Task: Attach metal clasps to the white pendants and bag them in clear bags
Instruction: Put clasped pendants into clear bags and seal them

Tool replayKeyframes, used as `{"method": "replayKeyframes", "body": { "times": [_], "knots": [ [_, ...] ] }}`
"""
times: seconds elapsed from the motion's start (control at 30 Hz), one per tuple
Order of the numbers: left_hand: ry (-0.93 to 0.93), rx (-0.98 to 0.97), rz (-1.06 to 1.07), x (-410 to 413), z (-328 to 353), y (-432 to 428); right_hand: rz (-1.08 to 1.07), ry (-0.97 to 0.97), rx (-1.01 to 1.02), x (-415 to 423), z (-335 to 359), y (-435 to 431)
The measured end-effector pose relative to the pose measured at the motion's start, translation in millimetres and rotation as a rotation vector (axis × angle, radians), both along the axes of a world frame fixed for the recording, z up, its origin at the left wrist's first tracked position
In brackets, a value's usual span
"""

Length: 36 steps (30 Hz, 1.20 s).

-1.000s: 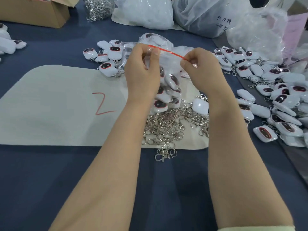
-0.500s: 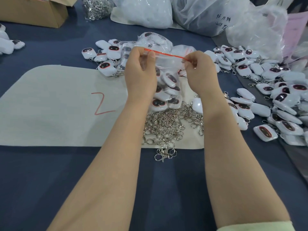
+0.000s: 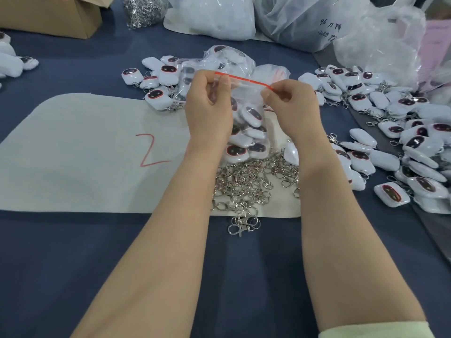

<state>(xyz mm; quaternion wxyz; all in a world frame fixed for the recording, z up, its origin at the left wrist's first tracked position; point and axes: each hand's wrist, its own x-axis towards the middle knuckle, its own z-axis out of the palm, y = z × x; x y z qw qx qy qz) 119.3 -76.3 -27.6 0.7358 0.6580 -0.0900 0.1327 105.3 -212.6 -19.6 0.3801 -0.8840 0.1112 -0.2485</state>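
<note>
The blue table (image 3: 73, 276) bears a pale mat (image 3: 85, 154), clasps (image 3: 244, 184), pendants (image 3: 390, 142).

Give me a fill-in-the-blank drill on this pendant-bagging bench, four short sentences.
The left hand and right hand pinch the clear bag by its ____ zip strip.
The bag holds ____ pendants.
The digit drawn on the beige mat is ____.
The cardboard box stands on the person's ____ side.
Missing words: red, white, 2, left.
</note>
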Motion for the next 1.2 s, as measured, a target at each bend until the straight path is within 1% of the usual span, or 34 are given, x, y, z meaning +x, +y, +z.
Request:
{"method": "replayKeyframes", "body": {
  "times": [0.07, 0.2, 0.33, 0.43, 0.47, 0.53, 0.57, 0.63, 0.7, 0.77, 0.8, 0.83, 0.87, 0.93, 1.0, 1.07, 1.13, 1.2],
  "knots": [
    [-0.007, 0.014, 0.005, -0.2, -0.5, -0.5, -0.026, -0.004, 0.066, 0.0, -3.2, -1.3],
    [-0.006, 0.017, 0.02, 2.5, -2.4, -0.4, -0.047, -0.035, 0.293, -2.0, -5.4, -2.2],
    [0.013, -0.006, 0.014, 4.6, -4.4, -0.2, 0.008, -0.045, 0.494, -2.1, -5.0, -3.7],
    [0.034, -0.032, -0.005, 5.5, -4.3, 0.6, 0.0, -0.027, 0.539, -1.6, -3.3, -4.0],
    [0.04, -0.051, -0.009, 5.7, -3.7, 1.5, -0.03, -0.018, 0.503, -1.9, -3.2, -4.4],
    [0.04, -0.091, -0.024, 4.8, -1.6, 2.1, -0.103, -0.02, 0.348, -2.7, -0.4, -5.0],
    [0.035, -0.095, -0.04, 3.5, -0.3, 1.7, -0.092, -0.042, 0.265, -4.0, 3.5, -3.5],
    [0.011, -0.083, -0.085, -0.8, 2.9, -1.3, 0.056, -0.068, 0.12, -6.4, 15.1, 2.9],
    [-0.024, -0.071, -0.116, -4.0, 5.6, -3.7, 0.179, 0.032, -0.013, -6.0, 26.7, 7.9],
    [-0.042, -0.062, -0.125, -4.8, 6.8, -3.7, 0.185, 0.21, -0.167, -6.3, 33.1, 6.3],
    [-0.044, -0.055, -0.12, -4.2, 7.0, -2.9, 0.17, 0.265, -0.241, -7.3, 33.6, 4.7],
    [-0.042, -0.05, -0.113, -3.7, 7.0, -1.4, 0.156, 0.265, -0.278, -8.3, 33.9, 3.6],
    [-0.031, -0.052, -0.113, -2.9, 6.7, 0.3, 0.138, 0.218, -0.279, -9.3, 34.1, 3.0],
    [0.018, -0.071, -0.124, -0.4, 6.2, 4.0, 0.073, 0.077, -0.22, -10.7, 35.6, 3.6],
    [0.105, -0.079, -0.137, 5.1, 2.5, 7.9, 0.009, -0.065, -0.11, -10.9, 37.6, 3.3],
    [0.197, -0.044, -0.167, 5.7, -1.2, 10.6, -0.103, -0.202, -0.004, -10.5, 38.7, 2.3],
    [0.267, 0.005, -0.263, 5.2, -5.4, 9.5, -0.215, -0.31, 0.198, -9.0, 38.5, 1.5],
    [0.357, 0.013, -0.404, 1.6, -6.5, 5.6, -0.272, -0.303, 0.516, -5.0, 36.3, 2.7]
  ]
}}
